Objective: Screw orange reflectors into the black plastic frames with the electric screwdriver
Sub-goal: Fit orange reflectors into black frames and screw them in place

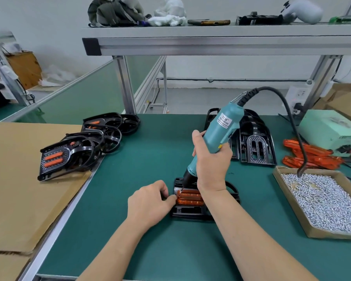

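Green matting [150, 159] covers the bench, and nearest on it lies one black frame [190, 212], flat, with one orange reflector [189, 197] of two ribbed bars seated in it. The left hand [150, 201] is closed at the frame's left edge, fingers curled, thumb tip against the reflector's left end. The right hand [211, 165] is wrapped fully around the body of the single teal electric screwdriver [221, 130], which tilts up and to the right; its bit comes down on the reflector's far left corner, just beside the left thumb. The right wrist crosses over the frame's right part and hides it.

To the right sits one cardboard tray [332, 234] filled with silver screws [322, 199], far too many to count, with the screwdriver's black cable dipping into it. Beyond the tray lies a heap of loose reflectors [310, 157], overlapping so their number cannot be told. Behind the right hand stands a stack of empty frames [253, 142], several deep. At the left, half on a cardboard sheet [28, 179], lie finished frames [69, 153], at least three showing orange. One pale green power box [330, 130] stands at far right.
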